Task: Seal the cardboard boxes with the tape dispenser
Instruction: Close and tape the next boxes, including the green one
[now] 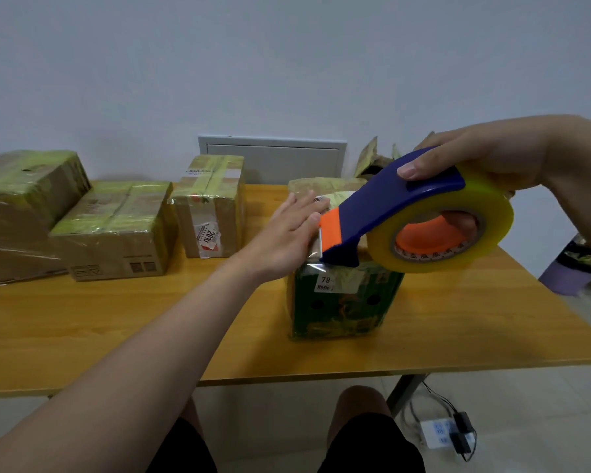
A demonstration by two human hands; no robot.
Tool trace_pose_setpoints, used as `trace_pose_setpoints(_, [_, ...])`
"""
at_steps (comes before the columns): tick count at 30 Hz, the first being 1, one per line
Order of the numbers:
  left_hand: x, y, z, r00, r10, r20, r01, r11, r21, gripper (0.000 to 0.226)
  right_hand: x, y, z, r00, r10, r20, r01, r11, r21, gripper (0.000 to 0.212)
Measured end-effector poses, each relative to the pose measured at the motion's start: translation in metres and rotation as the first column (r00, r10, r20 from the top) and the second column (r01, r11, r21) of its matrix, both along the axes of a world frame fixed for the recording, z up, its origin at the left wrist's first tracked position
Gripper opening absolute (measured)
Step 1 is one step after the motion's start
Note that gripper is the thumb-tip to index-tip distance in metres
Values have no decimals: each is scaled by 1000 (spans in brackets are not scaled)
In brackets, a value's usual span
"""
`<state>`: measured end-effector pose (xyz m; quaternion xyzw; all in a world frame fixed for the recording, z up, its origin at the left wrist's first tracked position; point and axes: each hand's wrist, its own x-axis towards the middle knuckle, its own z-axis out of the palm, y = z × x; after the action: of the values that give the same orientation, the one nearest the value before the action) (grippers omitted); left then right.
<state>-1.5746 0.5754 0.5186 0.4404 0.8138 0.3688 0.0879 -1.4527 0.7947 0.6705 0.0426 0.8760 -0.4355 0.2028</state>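
Note:
A green printed cardboard box (342,302) stands on the wooden table (116,329), right of centre. My left hand (287,230) lies flat on its top, fingers spread, pressing down near the front edge. My right hand (485,158) grips the blue and orange tape dispenser (382,213) with its roll of clear yellowish tape (485,233). The dispenser's orange blade end touches the box's top front edge, where a strip of clear tape folds over onto the front face.
Three taped brown boxes sit at the back left: a large one (24,213), a lower one (116,233) and an upright one (209,206). An open box (372,158) stands behind the dispenser. A purple bin (567,274) and a power strip (437,435) are on the floor at right.

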Motion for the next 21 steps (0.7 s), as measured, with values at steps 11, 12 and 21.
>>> trace_pose_setpoints(11, [-11, 2, 2, 999, 21, 27, -18, 995, -98, 56, 24, 62, -14, 997, -13, 72, 18, 998, -66, 59])
trace_pose_setpoints(12, [-10, 2, 3, 999, 20, 27, -17, 995, -100, 56, 28, 69, -16, 996, -32, 85, 38, 997, -65, 63])
trace_pose_setpoints(21, [-8, 8, 32, 992, 37, -117, -74, 939, -336, 52, 28, 69, -30, 997, -42, 67, 48, 995, -91, 60])
